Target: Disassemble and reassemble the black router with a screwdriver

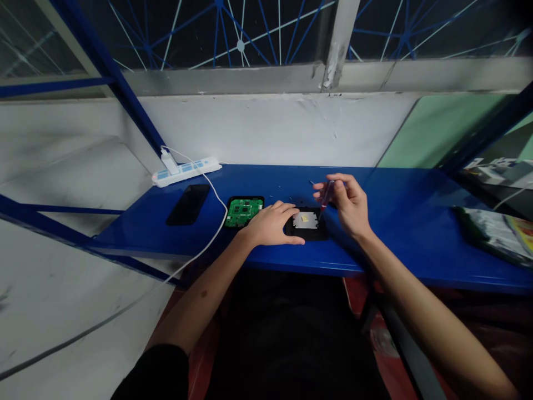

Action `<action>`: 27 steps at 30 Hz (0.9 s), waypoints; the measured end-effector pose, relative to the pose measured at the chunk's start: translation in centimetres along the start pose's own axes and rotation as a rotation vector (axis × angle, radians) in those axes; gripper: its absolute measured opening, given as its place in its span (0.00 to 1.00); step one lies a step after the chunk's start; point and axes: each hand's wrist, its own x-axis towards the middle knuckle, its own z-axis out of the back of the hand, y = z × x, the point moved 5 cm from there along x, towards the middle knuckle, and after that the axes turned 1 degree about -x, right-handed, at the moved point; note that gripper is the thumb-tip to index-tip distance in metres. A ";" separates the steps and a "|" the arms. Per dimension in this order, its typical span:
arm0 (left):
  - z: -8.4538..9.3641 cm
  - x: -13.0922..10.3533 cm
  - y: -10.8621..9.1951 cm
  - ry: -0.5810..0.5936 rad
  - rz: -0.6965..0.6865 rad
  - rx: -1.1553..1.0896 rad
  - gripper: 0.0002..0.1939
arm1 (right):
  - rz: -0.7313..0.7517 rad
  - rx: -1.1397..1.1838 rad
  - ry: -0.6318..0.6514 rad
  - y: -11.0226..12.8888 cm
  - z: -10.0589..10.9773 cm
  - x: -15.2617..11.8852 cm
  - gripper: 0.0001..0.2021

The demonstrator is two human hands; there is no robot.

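Observation:
My right hand [348, 203] is closed around a screwdriver [327, 196] with a see-through handle and a red collar. The screwdriver points down, its tip at the right edge of a silver metal plate [302, 223] with a pale square pad on it. That plate lies in a black plastic casing [320, 232] on the table. My left hand [272, 223] grips the casing's left side, thumb along the near edge and fingers over the far edge. Left of this hand, a green circuit board [245, 211] sits in a second black shell, partly behind the fingers.
Several tiny screw-like pieces [290, 198] lie behind the casing on the blue table [400, 222]. A black phone [189, 204] and a white power strip [187, 171] are at left. A white cable [219, 236] crosses the table. A plastic packet [495, 233] lies at right.

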 end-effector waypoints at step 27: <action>0.0 0.0 0.0 -0.016 -0.004 -0.001 0.45 | 0.277 -0.367 -0.195 0.8 0.4 -1.1 0.11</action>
